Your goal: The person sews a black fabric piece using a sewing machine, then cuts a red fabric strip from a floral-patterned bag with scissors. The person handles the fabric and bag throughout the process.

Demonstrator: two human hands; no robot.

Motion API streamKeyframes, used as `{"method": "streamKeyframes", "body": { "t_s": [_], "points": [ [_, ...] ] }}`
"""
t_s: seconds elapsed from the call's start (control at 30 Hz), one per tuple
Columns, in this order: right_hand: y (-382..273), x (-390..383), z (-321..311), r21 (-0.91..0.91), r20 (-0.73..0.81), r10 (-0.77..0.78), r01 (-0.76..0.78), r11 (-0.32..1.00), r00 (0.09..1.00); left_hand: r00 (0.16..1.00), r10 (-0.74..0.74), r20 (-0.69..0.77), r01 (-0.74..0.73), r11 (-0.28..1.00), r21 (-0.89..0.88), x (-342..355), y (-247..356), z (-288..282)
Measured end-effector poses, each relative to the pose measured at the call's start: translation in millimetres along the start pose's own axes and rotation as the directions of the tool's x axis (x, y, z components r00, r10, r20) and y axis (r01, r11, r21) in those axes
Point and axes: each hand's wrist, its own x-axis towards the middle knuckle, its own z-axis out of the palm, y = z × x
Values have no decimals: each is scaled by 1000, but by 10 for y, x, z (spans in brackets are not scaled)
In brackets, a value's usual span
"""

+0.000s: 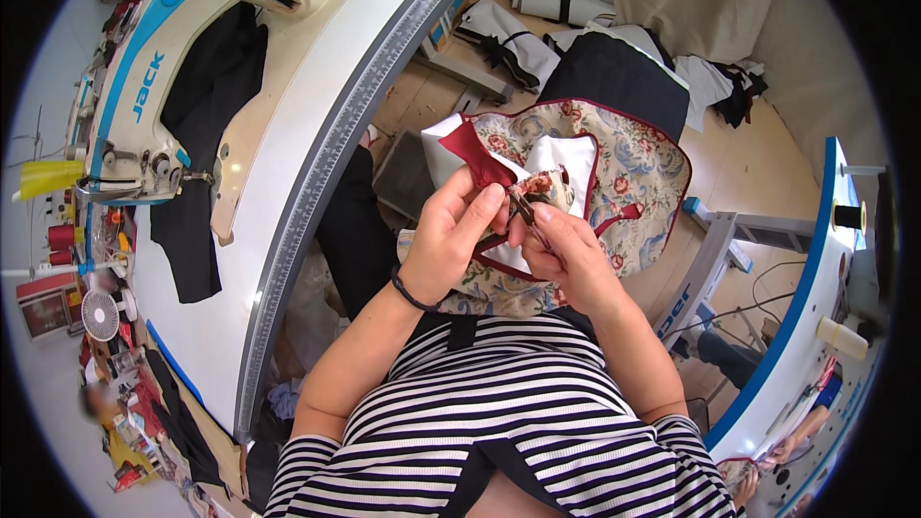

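Across my lap lies a floral fabric piece (652, 158) with dark red binding and a white underside. My left hand (459, 230) is closed, pinching the fabric edge beside a dark red strip (470, 155). Close against it, my right hand (573, 247) is closed around a small dark metal tool (523, 208), which looks like thread snips. The tool's tip meets the gathered fabric between the two hands; my fingers cover much of it. A narrow red tie (619, 218) sticks out to the right of my right hand.
To the left stands a white sewing table (317, 67) with a ruler along its edge. On it, black cloth (216, 77) lies under a sewing machine (125, 125). Another table (801, 307) is at right, near a metal stand (705, 259). Fabric rolls (566, 5) lie ahead.
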Motion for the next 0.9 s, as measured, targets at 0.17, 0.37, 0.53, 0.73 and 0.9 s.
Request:
{"method": "streamKeyframes", "body": {
  "t_s": [0.17, 0.37, 0.53, 0.73, 0.9],
  "points": [
    [-15, 4, 10, -18, -13, 17, -17, 1000, 1000, 1000, -6, 5, 6, 1000, 3, -10, 7, 5],
    [55, 49, -8, -5, -21, -34, 34, 999, 999, 1000, -26, 10, 26, 1000, 8, -31, 20, 37],
    [79, -6, -56, -363, -37, -363, 326, 873, 931, 1000, -3, 18, 3, 999, -39, 5, 64, 49],
    [-259, 69, -31, -831, -47, -554, 276, 483, 831, 999, 42, -27, -37, 985, 168, -5, 47, 30],
    [-205, 122, -65, -627, -10, -470, 360, 691, 883, 982, 145, -121, -103, 947, 303, -41, 81, 40]
  ]
}}
